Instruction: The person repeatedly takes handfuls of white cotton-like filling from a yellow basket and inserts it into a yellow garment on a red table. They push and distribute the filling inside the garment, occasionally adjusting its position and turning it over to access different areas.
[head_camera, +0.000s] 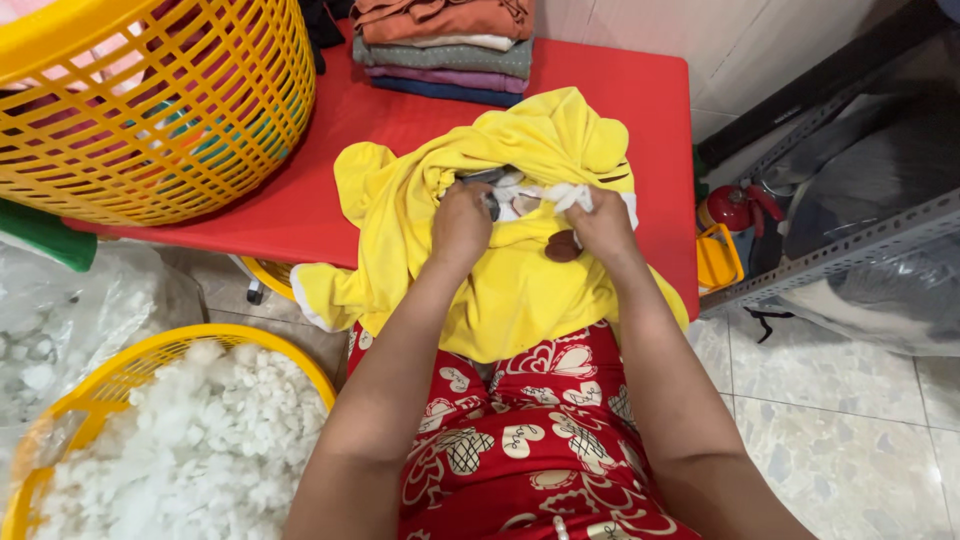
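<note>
A yellow plush cover (520, 280) with white and brown patches lies crumpled on the red table (330, 150) and hangs over its near edge onto my lap. My left hand (461, 222) is closed on a bunch of the yellow fabric near a grey and white opening. My right hand (600, 222) grips the fabric just to the right, beside a tuft of white stuffing (565, 197). The two hands sit close together over the middle of the cover.
A yellow laundry basket (150, 100) with clothes stands at the table's far left. Folded clothes (445, 45) are stacked at the back. A yellow basket of white stuffing (190, 450) sits on the floor at left. Metal shelving (850, 240) and a red tool (735, 207) are at right.
</note>
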